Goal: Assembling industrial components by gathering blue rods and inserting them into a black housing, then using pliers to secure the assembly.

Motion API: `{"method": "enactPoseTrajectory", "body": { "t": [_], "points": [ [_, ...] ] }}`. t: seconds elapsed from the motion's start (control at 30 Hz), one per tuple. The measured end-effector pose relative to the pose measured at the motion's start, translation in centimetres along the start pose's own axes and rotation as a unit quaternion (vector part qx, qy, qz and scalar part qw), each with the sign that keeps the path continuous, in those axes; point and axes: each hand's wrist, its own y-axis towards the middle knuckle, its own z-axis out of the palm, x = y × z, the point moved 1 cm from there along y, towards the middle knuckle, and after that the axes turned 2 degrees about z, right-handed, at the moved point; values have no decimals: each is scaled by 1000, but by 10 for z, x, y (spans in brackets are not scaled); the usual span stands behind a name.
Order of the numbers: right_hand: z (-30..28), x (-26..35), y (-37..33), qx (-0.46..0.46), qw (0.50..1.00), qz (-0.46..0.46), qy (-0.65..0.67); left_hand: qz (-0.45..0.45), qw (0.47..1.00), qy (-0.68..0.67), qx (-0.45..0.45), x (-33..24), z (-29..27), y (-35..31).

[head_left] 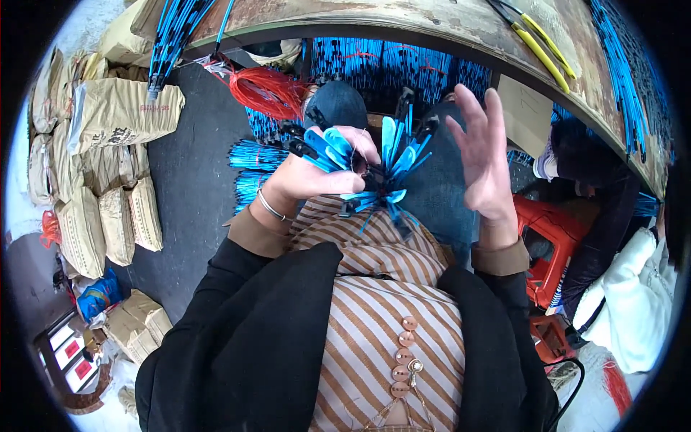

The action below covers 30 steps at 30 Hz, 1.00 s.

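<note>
My left hand (327, 169) is closed around a bundle of slim blue pieces with black ends (392, 155), held over my lap. The pieces fan out on both sides of the hand; their exact kind cannot be made out. To the right of the bundle my right hand (481, 155) is raised, fingers stretched and apart, holding nothing. Just beyond my left hand lies a coil of red ties (268, 92). More blue pieces (252, 169) are stacked left of my knees.
A worn wooden table (425, 20) crosses the far side, with yellow-handled pliers (541, 54) and blue bundles (625, 86) on it. Brown sacks (119, 119) are piled at left. At right, a red plastic stool (548, 241) stands near another person's dark-clothed leg (601, 230).
</note>
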Motion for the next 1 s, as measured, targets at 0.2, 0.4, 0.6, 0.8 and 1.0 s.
{"method": "enactPoseTrajectory", "body": {
  "t": [0.2,0.4,0.6,0.8,1.0],
  "points": [
    [32,-32,-19,121,987,62,-83,-26,1000,-12,3,-12,0,-1],
    [49,-15,-12,88,975,203,14,-47,998,12,-47,-20,5,-5],
    [42,-27,-11,135,965,181,130,-89,984,3,-156,-22,7,-3],
    [36,-16,-2,152,977,149,6,-115,976,-37,-181,-17,1,13],
    [38,-20,7,98,965,203,-136,-121,990,44,-52,-33,11,16]
  ]
}}
